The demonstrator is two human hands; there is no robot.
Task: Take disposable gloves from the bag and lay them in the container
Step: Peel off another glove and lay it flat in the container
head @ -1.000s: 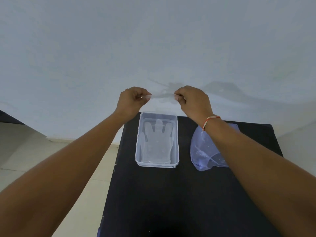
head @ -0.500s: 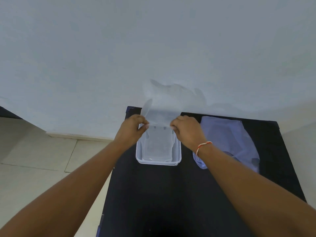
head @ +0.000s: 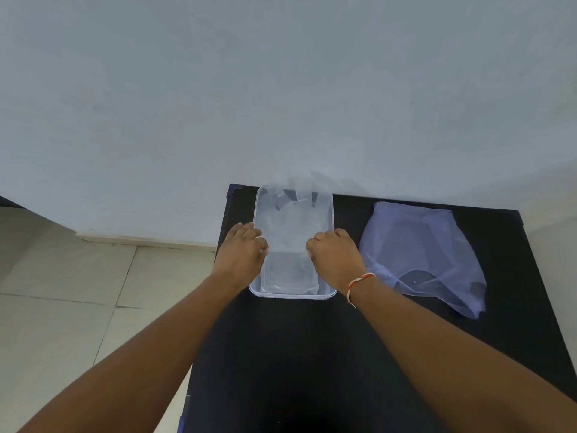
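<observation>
glove lengthwise in container, fingertips toward wall, both hands pinching cuff

clear glossy plastic container, thin translucent plastic bag, matt black table

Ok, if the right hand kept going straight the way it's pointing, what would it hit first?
The right hand points left across the container, fingers pinching the glove. Going straight on, it would push through that glove and most likely meet the left hand opposite, though depth is hard to judge.
</observation>
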